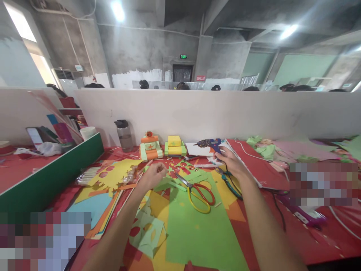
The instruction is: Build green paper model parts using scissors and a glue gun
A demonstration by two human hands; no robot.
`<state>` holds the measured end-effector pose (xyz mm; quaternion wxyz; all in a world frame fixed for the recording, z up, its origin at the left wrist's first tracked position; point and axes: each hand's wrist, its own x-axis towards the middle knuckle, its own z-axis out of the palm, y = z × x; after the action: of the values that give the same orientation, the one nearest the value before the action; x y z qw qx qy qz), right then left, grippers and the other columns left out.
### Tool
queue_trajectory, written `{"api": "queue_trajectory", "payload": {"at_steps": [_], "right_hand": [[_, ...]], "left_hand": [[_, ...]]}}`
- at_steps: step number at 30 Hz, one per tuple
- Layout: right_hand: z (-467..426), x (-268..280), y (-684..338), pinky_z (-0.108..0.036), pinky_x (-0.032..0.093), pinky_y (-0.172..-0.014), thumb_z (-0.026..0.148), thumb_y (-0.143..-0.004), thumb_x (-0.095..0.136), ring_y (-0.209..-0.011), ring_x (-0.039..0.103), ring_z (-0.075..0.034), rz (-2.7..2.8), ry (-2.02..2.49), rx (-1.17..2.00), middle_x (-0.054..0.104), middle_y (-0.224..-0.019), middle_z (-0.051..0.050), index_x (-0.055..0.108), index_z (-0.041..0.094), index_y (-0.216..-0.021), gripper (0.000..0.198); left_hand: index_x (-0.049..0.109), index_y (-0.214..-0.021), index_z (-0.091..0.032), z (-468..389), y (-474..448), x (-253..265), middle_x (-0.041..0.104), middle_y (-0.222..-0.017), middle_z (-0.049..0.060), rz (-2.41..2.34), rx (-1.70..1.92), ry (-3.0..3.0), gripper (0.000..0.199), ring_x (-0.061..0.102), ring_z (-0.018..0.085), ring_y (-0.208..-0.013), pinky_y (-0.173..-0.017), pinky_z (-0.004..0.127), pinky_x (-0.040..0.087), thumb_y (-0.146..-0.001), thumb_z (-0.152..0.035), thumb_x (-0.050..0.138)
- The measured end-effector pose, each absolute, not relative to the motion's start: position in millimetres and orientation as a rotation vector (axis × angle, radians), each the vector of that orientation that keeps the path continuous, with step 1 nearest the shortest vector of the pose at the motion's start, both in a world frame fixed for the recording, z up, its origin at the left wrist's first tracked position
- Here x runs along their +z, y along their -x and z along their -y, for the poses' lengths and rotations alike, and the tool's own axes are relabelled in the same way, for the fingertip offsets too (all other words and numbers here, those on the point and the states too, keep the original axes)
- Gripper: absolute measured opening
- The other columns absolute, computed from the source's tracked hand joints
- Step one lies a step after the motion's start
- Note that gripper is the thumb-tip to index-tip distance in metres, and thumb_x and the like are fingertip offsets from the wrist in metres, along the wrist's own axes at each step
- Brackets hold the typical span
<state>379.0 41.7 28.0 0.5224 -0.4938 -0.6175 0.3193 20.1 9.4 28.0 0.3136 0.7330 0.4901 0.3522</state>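
My right hand (pixel 231 160) grips a dark blue hot glue gun (pixel 210 144) by its handle, nozzle pointing left, above the back of the table. My left hand (pixel 154 175) hovers over paper scraps with its fingers curled together; anything between them is too small to make out. Between my arms lie scissors (pixel 194 188), blades apart, with one red and one yellow handle. They rest on a large green paper sheet (pixel 203 233). Beside my right forearm are pliers (pixel 229 182) with dark and teal handles. Two folded-paper models, one orange and green (pixel 150 148), one yellow and green (pixel 175 146), stand at the back.
A water bottle (pixel 124 135) stands by the white partition (pixel 197 113). To the left are yellow cut paper (pixel 113 175), blue sheets (pixel 90 207) and a green divider (pixel 56 171). A purple power strip (pixel 304 214) and cables lie at right.
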Motion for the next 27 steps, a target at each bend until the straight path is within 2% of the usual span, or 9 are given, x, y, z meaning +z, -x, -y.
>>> {"api": "queue_trajectory", "payload": {"at_steps": [4, 7, 11, 15, 19, 22, 27], "right_hand": [[-34.6, 36.2, -353.2, -0.03, 0.05, -0.079, 0.041, -0.081, 0.074, -0.079, 0.062, -0.017, 1.439, 0.889, 1.003, 0.063, -0.081, 0.0, 0.062, 0.022, -0.097, 0.027], [-29.3, 40.0, -333.7, -0.032, 0.05, -0.079, 0.04, -0.079, 0.076, -0.083, 0.063, -0.02, 1.483, 0.817, 1.03, 0.065, -0.084, -0.003, 0.065, 0.022, -0.095, 0.026], [-22.4, 44.1, -312.0, -0.032, 0.049, -0.071, 0.042, -0.073, 0.081, -0.075, 0.06, -0.02, 1.615, 0.795, 0.955, 0.064, -0.079, -0.003, 0.066, 0.02, -0.083, 0.029], [-13.7, 48.6, -293.6, -0.031, 0.044, -0.064, 0.05, -0.083, 0.071, -0.066, 0.053, -0.018, 1.771, 0.915, 0.834, 0.056, -0.068, 0.0, 0.068, 0.019, -0.089, 0.032], [-6.1, 49.9, -276.3, -0.028, 0.036, -0.058, 0.052, -0.086, 0.065, -0.063, 0.045, -0.015, 1.93, 0.952, 0.724, 0.052, -0.069, 0.0, 0.063, 0.017, -0.08, 0.036], [-1.8, 50.6, -266.3, -0.026, 0.032, -0.057, 0.049, -0.089, 0.063, -0.062, 0.043, -0.014, 2.018, 0.928, 0.608, 0.049, -0.068, 0.002, 0.055, 0.018, -0.075, 0.035], [1.3, 52.2, -259.6, -0.027, 0.035, -0.062, 0.043, -0.092, 0.061, -0.065, 0.046, -0.015, 2.116, 0.901, 0.339, 0.05, -0.072, 0.001, 0.049, 0.02, -0.071, 0.033]], "left_hand": [[0.052, -0.07, -0.018, -6.0, -20.5, 30.4, 0.056, -0.069, -0.002, -1.289, 0.994, -1.878, 0.015, 0.05, 0.013, -0.062, -0.059, 0.025, 0.038, -0.078, -0.031, 0.052], [0.053, -0.07, -0.018, -6.5, -20.4, 29.6, 0.055, -0.065, -0.003, -1.283, 1.033, -1.847, 0.014, 0.049, 0.012, -0.059, -0.059, 0.024, 0.037, -0.079, -0.03, 0.052], [0.055, -0.072, -0.018, -11.0, -19.2, 25.1, 0.055, -0.065, -0.002, -1.251, 1.1, -1.8, 0.014, 0.052, 0.013, -0.06, -0.058, 0.024, 0.038, -0.079, -0.029, 0.051], [0.054, -0.074, -0.018, -14.0, -18.0, 21.7, 0.055, -0.066, -0.002, -1.236, 1.16, -1.732, 0.014, 0.053, 0.012, -0.06, -0.058, 0.024, 0.039, -0.079, -0.03, 0.052], [0.053, -0.075, -0.018, -14.1, -17.9, 22.1, 0.056, -0.067, -0.002, -1.222, 1.213, -1.681, 0.012, 0.053, 0.012, -0.061, -0.059, 0.024, 0.04, -0.08, -0.029, 0.052], [0.054, -0.076, -0.018, -13.6, -17.9, 23.6, 0.055, -0.068, -0.002, -1.213, 1.237, -1.68, 0.011, 0.054, 0.012, -0.061, -0.059, 0.024, 0.04, -0.08, -0.028, 0.052], [0.054, -0.077, -0.018, -12.9, -17.9, 25.3, 0.055, -0.067, -0.003, -1.224, 1.232, -1.694, 0.01, 0.055, 0.012, -0.06, -0.058, 0.023, 0.04, -0.08, -0.026, 0.05]]}}
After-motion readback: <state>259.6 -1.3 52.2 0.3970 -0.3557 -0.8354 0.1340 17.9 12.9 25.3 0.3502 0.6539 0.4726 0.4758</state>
